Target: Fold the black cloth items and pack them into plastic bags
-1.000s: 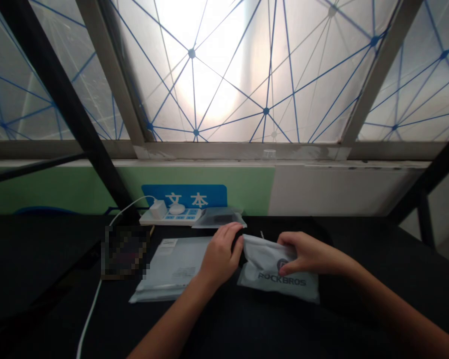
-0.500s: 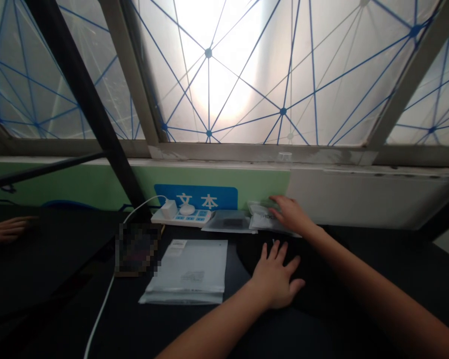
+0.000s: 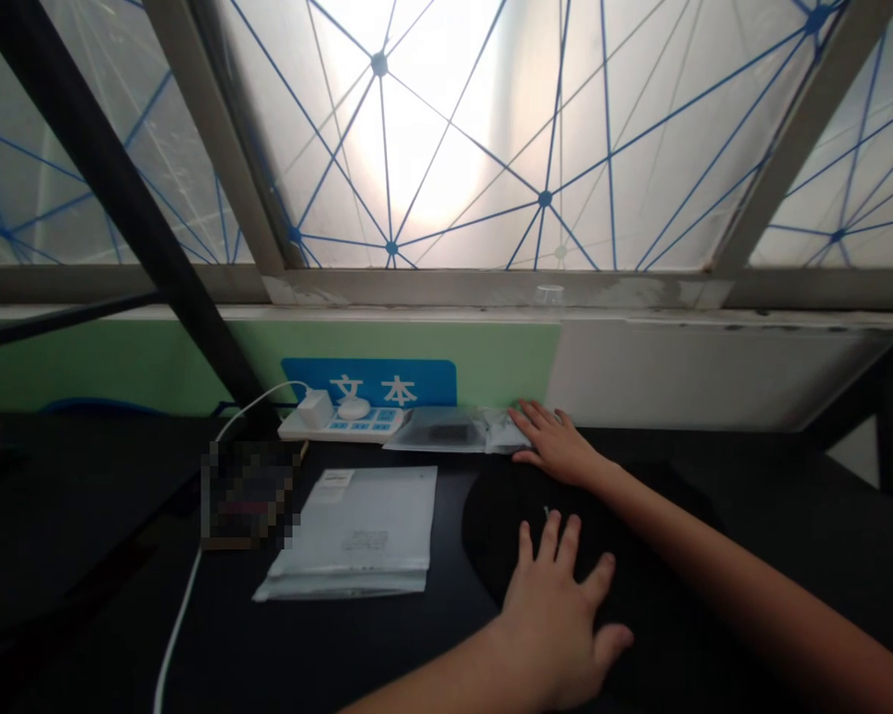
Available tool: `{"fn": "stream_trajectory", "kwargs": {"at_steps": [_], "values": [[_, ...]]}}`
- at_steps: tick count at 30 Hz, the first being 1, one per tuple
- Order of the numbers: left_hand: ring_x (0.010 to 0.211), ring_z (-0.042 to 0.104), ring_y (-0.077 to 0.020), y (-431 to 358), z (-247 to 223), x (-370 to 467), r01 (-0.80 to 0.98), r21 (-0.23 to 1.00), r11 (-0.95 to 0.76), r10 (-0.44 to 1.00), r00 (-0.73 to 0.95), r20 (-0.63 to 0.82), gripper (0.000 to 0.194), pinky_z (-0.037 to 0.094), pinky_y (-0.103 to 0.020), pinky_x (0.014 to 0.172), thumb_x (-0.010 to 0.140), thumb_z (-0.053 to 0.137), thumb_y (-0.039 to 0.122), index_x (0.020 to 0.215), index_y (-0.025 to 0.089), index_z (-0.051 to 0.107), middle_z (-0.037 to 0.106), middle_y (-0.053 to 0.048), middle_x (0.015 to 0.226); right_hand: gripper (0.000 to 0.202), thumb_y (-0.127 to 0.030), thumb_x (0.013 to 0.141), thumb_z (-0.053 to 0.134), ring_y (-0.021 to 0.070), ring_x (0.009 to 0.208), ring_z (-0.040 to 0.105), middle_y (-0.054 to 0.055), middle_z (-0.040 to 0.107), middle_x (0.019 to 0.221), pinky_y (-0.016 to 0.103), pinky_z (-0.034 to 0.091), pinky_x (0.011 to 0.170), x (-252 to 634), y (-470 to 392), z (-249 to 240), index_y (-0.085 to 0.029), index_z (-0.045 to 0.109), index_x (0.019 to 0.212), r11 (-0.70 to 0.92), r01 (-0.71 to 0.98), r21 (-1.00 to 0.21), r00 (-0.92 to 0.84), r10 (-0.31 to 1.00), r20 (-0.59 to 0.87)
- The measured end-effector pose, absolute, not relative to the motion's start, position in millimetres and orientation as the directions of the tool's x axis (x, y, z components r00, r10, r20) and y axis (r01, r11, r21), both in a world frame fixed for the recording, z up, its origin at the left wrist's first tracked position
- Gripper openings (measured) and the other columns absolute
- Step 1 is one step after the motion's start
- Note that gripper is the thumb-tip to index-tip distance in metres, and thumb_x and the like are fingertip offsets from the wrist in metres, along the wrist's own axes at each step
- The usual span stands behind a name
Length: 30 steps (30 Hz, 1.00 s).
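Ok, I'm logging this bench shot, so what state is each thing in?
Left hand: open, flat on the black cloth.
Right hand: open, fingers on the small pouch.
Large plastic bags: stacked, lying flat.
Power strip: white charger plugged in.
White cable: running off the table's near edge.

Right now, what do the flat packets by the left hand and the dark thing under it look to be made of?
Flat packets: thin frosted plastic film, slightly glossy; edges catch light and a printed label shows through. Dark thing under the left hand: likely matte black fabric, soft rounded outline and no shine, though too dark to be sure. The small packet at the right hand looks like the same film.
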<state>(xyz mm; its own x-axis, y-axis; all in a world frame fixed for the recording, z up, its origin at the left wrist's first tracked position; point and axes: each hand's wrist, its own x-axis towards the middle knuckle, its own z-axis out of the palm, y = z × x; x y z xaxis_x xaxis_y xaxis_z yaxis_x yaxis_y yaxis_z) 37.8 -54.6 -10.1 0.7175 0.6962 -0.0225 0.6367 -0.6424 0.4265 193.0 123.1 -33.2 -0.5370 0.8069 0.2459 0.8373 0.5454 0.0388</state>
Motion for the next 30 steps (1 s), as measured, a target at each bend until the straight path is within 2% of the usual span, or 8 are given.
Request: {"fn": "stream_trajectory", "kwargs": {"at_steps": [4,6,8,12,16,20,25,30], "values": [[0.140,0.035,-0.0482,-61,4,43,0.686,0.391,-0.614,0.739,0.673,-0.023,0.067,0.028,-0.074,0.106,0.094,0.036,0.071,0.140,0.026,0.057,0.041,-0.021,0.153,0.068,-0.054,0.100,0.042,0.0394,0.146,0.026,0.021,0.026,0.162,0.065,0.024,0.111,199,119,-27,-0.022,0.025,0.158,0.518,0.855,0.040,-0.510,0.824,0.247],[0.125,0.051,-0.0432,-58,12,42,0.705,0.362,-0.610,0.761,0.649,0.019,0.057,0.034,-0.070,0.102,0.096,0.036,0.067,0.122,0.027,0.068,0.059,-0.017,0.135,0.067,-0.053,0.100,0.043,0.0397,0.143,0.030,0.022,0.030,0.159,0.063,0.025,0.110,200,116,-22,-0.021,0.027,0.157,0.518,0.855,0.027,-0.507,0.825,0.251],[0.110,0.059,-0.0364,-49,18,38,0.718,0.344,-0.605,0.778,0.625,0.066,0.045,0.039,-0.065,0.098,0.099,0.038,0.057,0.111,0.026,0.069,0.067,-0.013,0.116,0.066,-0.052,0.100,0.044,0.0394,0.139,0.036,0.023,0.037,0.154,0.060,0.027,0.109,203,110,-14,-0.020,0.029,0.156,0.526,0.850,0.004,-0.509,0.821,0.257],[0.107,0.059,-0.0322,-17,17,20,0.818,0.291,-0.497,0.868,0.463,0.180,0.030,0.043,-0.052,0.092,0.100,0.046,0.038,0.119,0.021,0.062,0.065,-0.013,0.116,0.050,-0.043,0.103,0.039,0.0352,0.128,0.046,0.021,0.052,0.136,0.054,0.033,0.106,221,91,6,-0.017,0.046,0.145,0.535,0.841,-0.080,-0.499,0.825,0.265],[0.119,0.052,-0.0357,8,5,-6,0.879,0.203,-0.432,0.901,0.416,0.120,0.041,0.040,-0.053,0.096,0.096,0.055,0.036,0.134,0.022,0.054,0.061,-0.014,0.129,0.032,-0.044,0.098,0.054,0.0248,0.104,0.061,0.010,0.064,0.112,0.037,0.047,0.092,263,67,14,-0.021,0.068,0.114,0.583,0.789,-0.193,-0.561,0.812,0.160],[0.117,0.053,-0.0342,23,2,-21,0.873,0.179,-0.453,0.892,0.444,0.088,0.029,0.038,-0.053,0.096,0.092,0.061,0.026,0.121,0.023,0.061,0.067,-0.011,0.121,0.034,-0.044,0.085,0.072,0.0263,0.103,0.061,0.008,0.065,0.111,0.037,0.049,0.089,294,55,1,-0.026,0.070,0.114,0.578,0.775,-0.254,-0.577,0.812,0.086],[0.109,0.055,-0.0299,35,8,-25,0.852,0.159,-0.498,0.866,0.483,0.129,0.012,0.035,-0.051,0.097,0.088,0.061,0.016,0.098,0.021,0.061,0.069,-0.007,0.109,0.020,-0.031,0.087,0.070,0.0270,0.105,0.057,0.008,0.063,0.110,0.042,0.047,0.090,291,59,-14,-0.025,0.069,0.106,0.567,0.785,-0.249,-0.546,0.824,0.154],[0.109,0.055,-0.0258,32,16,-27,0.827,0.151,-0.542,0.835,0.511,0.203,0.012,0.031,-0.051,0.103,0.089,0.054,0.013,0.096,0.022,0.056,0.067,-0.005,0.107,0.007,-0.022,0.088,0.066,0.0257,0.103,0.057,0.008,0.063,0.108,0.042,0.046,0.090,283,54,-7,-0.022,0.066,0.095,0.608,0.765,-0.214,-0.551,0.789,0.271]]}}
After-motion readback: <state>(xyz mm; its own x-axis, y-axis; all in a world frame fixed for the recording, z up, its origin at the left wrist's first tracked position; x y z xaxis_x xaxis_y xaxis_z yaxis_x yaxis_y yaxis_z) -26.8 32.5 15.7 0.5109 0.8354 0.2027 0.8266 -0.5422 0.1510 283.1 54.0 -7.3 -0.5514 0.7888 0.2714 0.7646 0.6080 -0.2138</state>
